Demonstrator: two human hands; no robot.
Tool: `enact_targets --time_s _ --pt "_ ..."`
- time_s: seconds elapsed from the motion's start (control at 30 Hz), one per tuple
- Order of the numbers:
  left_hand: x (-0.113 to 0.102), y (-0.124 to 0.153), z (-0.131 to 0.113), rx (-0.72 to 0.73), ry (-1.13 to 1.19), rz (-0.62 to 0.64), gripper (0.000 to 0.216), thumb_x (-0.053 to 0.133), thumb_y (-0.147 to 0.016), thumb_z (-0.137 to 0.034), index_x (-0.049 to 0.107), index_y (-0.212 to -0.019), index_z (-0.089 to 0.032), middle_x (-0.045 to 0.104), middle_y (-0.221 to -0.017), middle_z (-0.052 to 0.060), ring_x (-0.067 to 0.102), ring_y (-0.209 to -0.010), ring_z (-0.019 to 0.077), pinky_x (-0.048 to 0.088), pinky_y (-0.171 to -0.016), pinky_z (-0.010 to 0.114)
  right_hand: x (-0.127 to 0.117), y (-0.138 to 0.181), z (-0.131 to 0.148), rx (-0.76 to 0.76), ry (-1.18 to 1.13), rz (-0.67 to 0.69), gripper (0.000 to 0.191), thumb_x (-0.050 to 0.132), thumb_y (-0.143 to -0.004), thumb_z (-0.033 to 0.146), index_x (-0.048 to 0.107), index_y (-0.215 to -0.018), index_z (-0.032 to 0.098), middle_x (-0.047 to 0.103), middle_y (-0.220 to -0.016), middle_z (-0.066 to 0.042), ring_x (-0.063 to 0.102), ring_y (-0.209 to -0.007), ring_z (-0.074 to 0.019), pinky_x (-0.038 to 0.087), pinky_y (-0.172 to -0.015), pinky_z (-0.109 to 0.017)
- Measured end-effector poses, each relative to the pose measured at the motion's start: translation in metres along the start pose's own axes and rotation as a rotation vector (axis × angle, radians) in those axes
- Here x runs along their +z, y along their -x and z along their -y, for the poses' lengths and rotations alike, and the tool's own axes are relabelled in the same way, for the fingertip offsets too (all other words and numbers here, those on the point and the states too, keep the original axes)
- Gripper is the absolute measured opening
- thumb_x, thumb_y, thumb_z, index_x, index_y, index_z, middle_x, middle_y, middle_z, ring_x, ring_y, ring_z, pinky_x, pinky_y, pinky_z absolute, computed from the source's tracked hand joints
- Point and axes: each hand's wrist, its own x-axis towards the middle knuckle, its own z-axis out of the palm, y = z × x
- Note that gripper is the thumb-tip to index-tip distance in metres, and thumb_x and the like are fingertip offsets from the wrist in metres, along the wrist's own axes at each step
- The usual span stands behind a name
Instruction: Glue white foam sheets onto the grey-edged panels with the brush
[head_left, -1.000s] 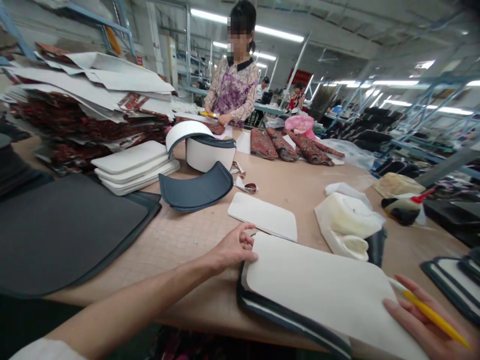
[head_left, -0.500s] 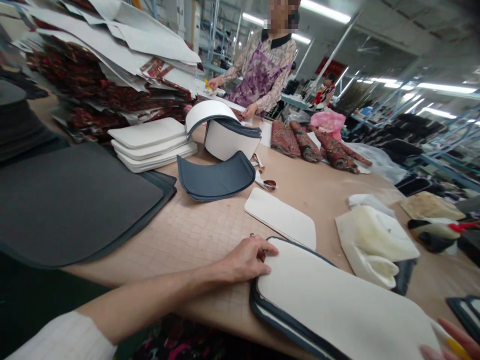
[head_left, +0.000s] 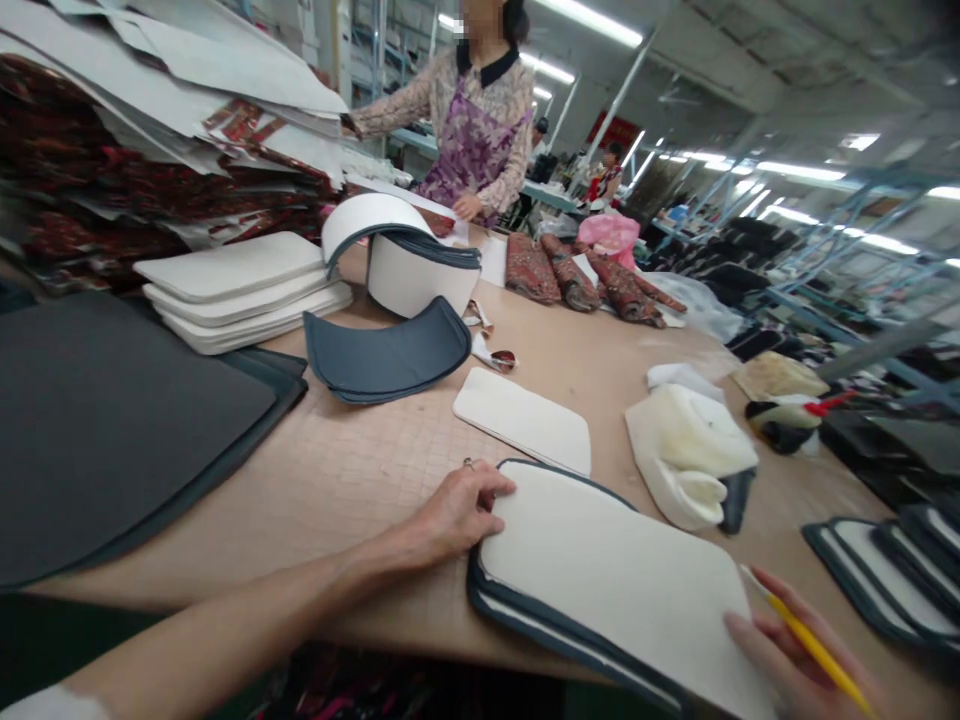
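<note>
The person's left hand sets thumb and forefinger, a narrow gap between their tips, on the left end of the white panel; whether they pinch it cannot be told. The panel lies on a stack of dark pads at the near edge of the table. A second ago its far edge hid the dark layer beneath; now a dark rim shows along that side, and the left fingers, raised off the far left corner then, are down on the panel. The right hand, largely cut off half a second ago, is back in view, fingers closed around a yellow pen, thumb on the panel's right end. At the far side, the co-worker, whose hands were close together a second ago, now has one arm stretched left toward the tall pile.
</note>
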Motion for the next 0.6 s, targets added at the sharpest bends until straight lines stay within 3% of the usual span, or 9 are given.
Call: enact_targets --time_s 0.1,0.27,0.6 --pt "-0.001 -0.002 -0.002 -0.011 0.006 0.017 0.044 0.058 -0.060 -0.009 0.063 -0.104 -0.012 0.056 -0.096 0.006 0.053 -0.082 0.0166 0.047 -0.074 0.029 0.014 0.007 0.008 0.075 -0.215 0.081 0.079 0.069 -0.064 0.052 0.034 -0.130 0.026 0.062 -0.082 0.000 0.062 -0.075 -0.0199 0.052 -0.065 -0.029" --pt "-0.004 -0.009 -0.007 -0.081 0.032 0.033 0.043 0.059 -0.062 -0.022 0.063 -0.104 -0.013 0.057 -0.104 0.008 0.056 -0.088 0.0204 0.048 -0.080 0.034 0.025 0.002 0.003 0.016 -0.376 0.084 0.081 0.072 -0.061 0.048 0.036 -0.127 0.016 0.064 -0.078 -0.001 0.060 -0.074 -0.0169 0.048 -0.070 -0.027" --pt "-0.005 -0.010 -0.024 -0.162 0.055 -0.079 0.040 0.071 -0.052 -0.037 0.070 -0.088 -0.019 0.065 -0.102 0.007 0.061 -0.088 0.0273 0.052 -0.078 0.038 0.038 -0.015 -0.017 -0.097 -0.278 0.031 0.071 0.065 -0.064 0.051 0.044 -0.122 0.015 0.064 -0.074 -0.002 0.058 -0.071 -0.0194 0.046 -0.073 -0.033"
